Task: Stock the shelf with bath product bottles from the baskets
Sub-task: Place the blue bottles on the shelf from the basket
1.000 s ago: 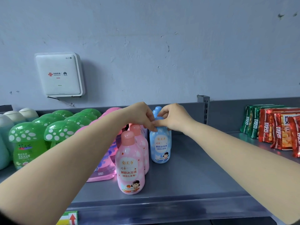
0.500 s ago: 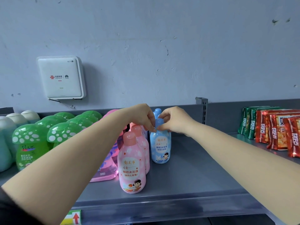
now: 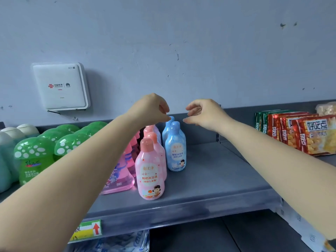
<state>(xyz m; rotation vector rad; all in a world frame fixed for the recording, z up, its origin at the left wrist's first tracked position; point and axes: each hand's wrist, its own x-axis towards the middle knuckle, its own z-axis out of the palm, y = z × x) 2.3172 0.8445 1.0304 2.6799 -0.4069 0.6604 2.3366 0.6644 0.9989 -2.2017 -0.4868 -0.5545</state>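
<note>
A row of blue bath bottles (image 3: 175, 150) stands upright on the grey shelf (image 3: 218, 179), next to a row of pink bottles (image 3: 150, 175). My left hand (image 3: 151, 109) hovers just above the blue caps, fingers loosely curled and holding nothing. My right hand (image 3: 205, 113) floats to the right of the caps, fingers relaxed and apart from the bottles. No basket is in view.
Green mushroom-cap bottles (image 3: 34, 153) and pink refill pouches (image 3: 118, 175) fill the shelf's left side. Red and green snack packs (image 3: 300, 133) stand at the right. A white router box (image 3: 60, 86) hangs on the wall. Bare shelf lies right of the blue bottles.
Both hands were pinching the front blue bottle's cap. They have let go, lifted and moved apart, and the bottle stays standing.
</note>
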